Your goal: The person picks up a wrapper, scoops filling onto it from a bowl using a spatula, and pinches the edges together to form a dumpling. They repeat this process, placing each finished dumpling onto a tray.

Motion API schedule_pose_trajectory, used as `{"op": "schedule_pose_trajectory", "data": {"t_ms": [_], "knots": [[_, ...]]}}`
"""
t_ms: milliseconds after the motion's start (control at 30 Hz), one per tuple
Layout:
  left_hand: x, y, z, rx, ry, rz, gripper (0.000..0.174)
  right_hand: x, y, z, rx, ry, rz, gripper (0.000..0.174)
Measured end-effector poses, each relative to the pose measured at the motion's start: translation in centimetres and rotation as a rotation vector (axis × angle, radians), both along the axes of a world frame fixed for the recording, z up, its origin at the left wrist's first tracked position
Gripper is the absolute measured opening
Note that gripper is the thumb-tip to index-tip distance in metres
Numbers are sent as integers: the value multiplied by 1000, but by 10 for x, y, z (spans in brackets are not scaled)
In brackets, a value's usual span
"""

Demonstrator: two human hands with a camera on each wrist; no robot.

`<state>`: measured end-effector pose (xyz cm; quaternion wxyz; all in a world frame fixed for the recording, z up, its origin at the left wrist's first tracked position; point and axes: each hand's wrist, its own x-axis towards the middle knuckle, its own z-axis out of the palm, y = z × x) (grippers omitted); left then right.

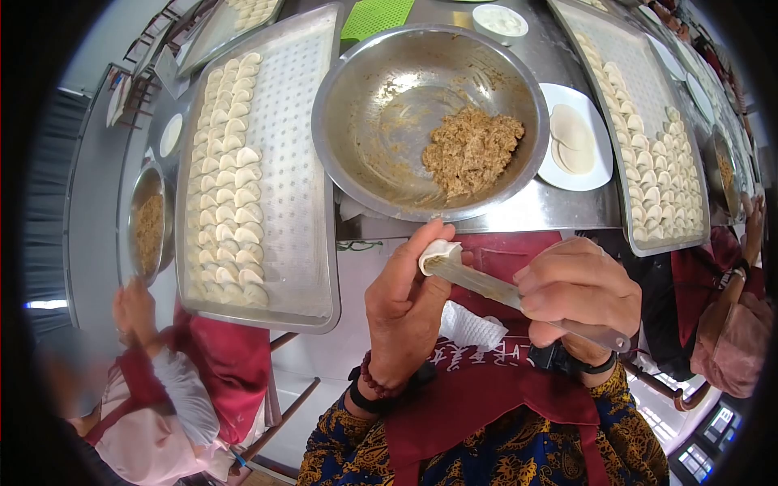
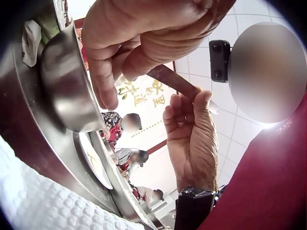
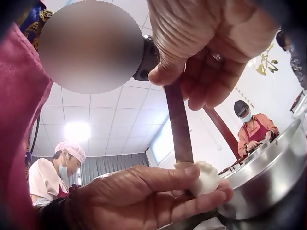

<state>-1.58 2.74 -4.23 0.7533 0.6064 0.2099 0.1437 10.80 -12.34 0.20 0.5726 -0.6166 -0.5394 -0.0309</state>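
Note:
My left hand (image 1: 401,312) pinches a folded dumpling (image 1: 440,253) between thumb and fingers, just in front of the steel bowl. The wrapper's mouth faces the right hand, and some brown filling shows at it. My right hand (image 1: 583,287) grips a flat metal filling spatula (image 1: 490,287), whose tip is at the wrapper's opening. In the right wrist view the blade (image 3: 179,124) runs down to the pale, ruffled dumpling (image 3: 207,179). The wide steel bowl (image 1: 356,113) holds a mound of minced filling (image 1: 474,150) on its right side.
Right of the bowl, a white plate (image 1: 598,158) holds round wrappers (image 1: 574,139). Perforated trays (image 1: 300,162) with rows of dumplings (image 1: 243,206) stand on both sides. A small white bowl (image 1: 500,23) and green mat (image 1: 377,18) lie behind. Other people work at left and right.

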Motion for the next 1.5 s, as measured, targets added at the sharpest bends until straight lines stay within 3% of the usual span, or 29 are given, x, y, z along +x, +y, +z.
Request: {"op": "schedule_pose_trajectory", "data": {"t_ms": [1500], "knots": [[-1, -1, -3, -30, 7, -7, 43, -2, 1, 2, -13, 23, -11, 32]]}}
